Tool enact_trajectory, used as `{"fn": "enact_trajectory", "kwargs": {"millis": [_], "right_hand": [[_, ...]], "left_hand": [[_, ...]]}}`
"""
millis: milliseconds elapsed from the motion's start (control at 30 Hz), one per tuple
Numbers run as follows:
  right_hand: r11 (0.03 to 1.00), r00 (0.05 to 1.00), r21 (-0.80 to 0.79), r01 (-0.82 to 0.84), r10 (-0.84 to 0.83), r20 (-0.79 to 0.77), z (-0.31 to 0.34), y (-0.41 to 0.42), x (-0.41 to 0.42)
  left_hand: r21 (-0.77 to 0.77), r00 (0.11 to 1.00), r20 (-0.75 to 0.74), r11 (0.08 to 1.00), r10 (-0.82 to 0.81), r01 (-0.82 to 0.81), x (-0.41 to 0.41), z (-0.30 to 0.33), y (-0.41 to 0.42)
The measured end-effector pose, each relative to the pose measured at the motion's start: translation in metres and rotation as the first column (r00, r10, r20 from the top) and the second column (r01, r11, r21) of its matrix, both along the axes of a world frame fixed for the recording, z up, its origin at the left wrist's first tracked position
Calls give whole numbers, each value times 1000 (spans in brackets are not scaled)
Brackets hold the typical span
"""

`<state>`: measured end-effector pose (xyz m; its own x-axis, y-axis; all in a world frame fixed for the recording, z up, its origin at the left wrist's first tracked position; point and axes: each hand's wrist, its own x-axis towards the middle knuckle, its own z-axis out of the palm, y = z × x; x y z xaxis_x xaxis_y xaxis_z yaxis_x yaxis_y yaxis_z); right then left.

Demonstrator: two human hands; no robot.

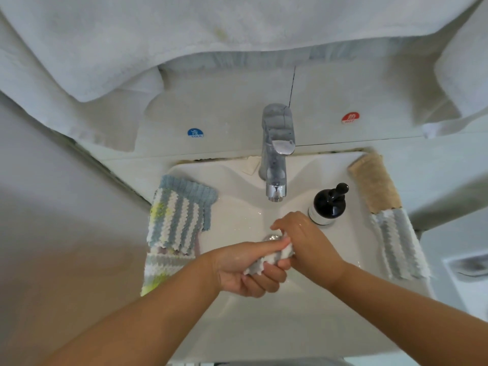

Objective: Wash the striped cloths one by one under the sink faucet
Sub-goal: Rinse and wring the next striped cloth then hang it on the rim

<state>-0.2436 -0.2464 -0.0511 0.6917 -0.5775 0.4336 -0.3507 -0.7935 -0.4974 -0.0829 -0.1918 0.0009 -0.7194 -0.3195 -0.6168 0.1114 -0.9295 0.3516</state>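
Both my hands grip one grey-and-white striped cloth (pixel 266 260), rolled up tight, over the white sink (pixel 237 326) just in front of the drain. My left hand (pixel 248 268) holds its near end. My right hand (pixel 303 239) wraps its far end. The chrome faucet (pixel 276 154) stands behind the hands, and no water stream shows at its spout. A stack of striped cloths (pixel 177 217) in blue, white and yellow lies on the sink's left rim. Another grey-and-white striped cloth (pixel 398 241) lies along the right rim.
A black pump bottle (pixel 328 204) stands right of the faucet, close to my right hand. A beige cloth (pixel 373 183) lies on the right rim behind the striped one. White towels (pixel 132 48) hang overhead. Cold (pixel 195 133) and hot (pixel 350 118) stickers mark the wall.
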Motion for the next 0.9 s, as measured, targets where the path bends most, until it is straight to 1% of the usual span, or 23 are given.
{"fn": "enact_trajectory", "kwargs": {"millis": [33, 67, 100, 133, 167, 200, 233, 267, 333, 367, 400, 433, 500, 567, 600, 633, 667, 700, 733, 767, 800, 867, 900], "right_hand": [[998, 999, -51, 24, -25, -33, 4, -4, 3], [989, 996, -143, 40, -51, -72, 7, -8, 5], [976, 993, -217, 21, -45, -108, 11, -11, 5], [969, 990, -245, -29, -6, -140, 16, -14, 5], [963, 983, -254, -85, 39, -180, 19, -15, 4], [958, 969, -258, -124, 61, -239, 19, -15, 2], [955, 943, -253, -154, 65, -325, 21, -16, 2], [959, 894, -230, -164, 46, -446, 24, -15, 2], [968, 760, -183, -173, 13, -650, 31, -8, 7], [986, 704, -98, -138, 28, -710, 32, -6, 8], [997, 658, 57, -51, 76, -749, 35, -5, 11], [977, 633, 208, 43, 134, -762, 39, -3, 13], [891, 677, 428, 150, 223, -702, 43, -1, 14], [775, 731, 600, 199, 290, -617, 43, 1, 11], [692, 748, 683, 234, 321, -581, 44, 1, 10], [570, 776, 770, 286, 333, -535, 41, 0, 9], [417, 813, 845, 335, 326, -483, 40, 0, 8], [247, 848, 900, 359, 317, -425, 39, 0, 7], [86, 879, 933, 349, 315, -358, 40, -1, 7], [-49, 904, 946, 321, 313, -291, 37, -1, 7], [-159, 922, 944, 289, 312, -230, 37, -1, 7], [-305, 946, 924, 229, 294, -137, 37, -1, 7], [-353, 955, 913, 203, 275, -106, 37, -1, 7]], "left_hand": [[3, 999, -41, 1000, -8, 8, -1, 1, -1], [-2, 997, -71, 999, -34, 34, 0, 1, -2], [-17, 994, -74, 997, -75, 74, 2, 1, -2], [-37, 991, -37, 991, -131, 130, 3, 2, -2], [-48, 980, 54, 979, -193, 196, 4, 3, -2], [-50, 950, 184, 963, -251, 264, 4, 5, -2], [-55, 896, 336, 944, -291, 327, 3, 7, -4], [-78, 817, 491, 918, -303, 388, 2, 8, -6], [-167, 611, 757, 834, -233, 526, -2, 10, -10], [-207, 506, 845, 768, -171, 606, -4, 11, -11], [-239, 421, 901, 691, -104, 682, -7, 11, -13], [-260, 355, 934, 604, -41, 754, -9, 11, -14], [-253, 242, 967, 467, 84, 847, -13, 7, -12], [-225, 145, 959, 342, 243, 913, -16, 1, -9], [-213, 123, 942, 274, 312, 938, -15, -4, -9], [-192, 105, 931, 224, 348, 956, -15, -8, -10], [-161, 84, 925, 181, 371, 970, -14, -12, -12], [-150, 83, 910, 139, 405, 979, -12, -16, -14], [-160, 108, 873, 68, 475, 985, -9, -19, -15], [-151, 132, 837, -7, 531, 989, -5, -20, -16], [-132, 128, 841, -29, 525, 991, -2, -19, -17], [-169, 154, 810, -26, 565, 985, 4, -24, -23], [-177, 176, 780, -58, 601, 983, 6, -24, -25]]}}
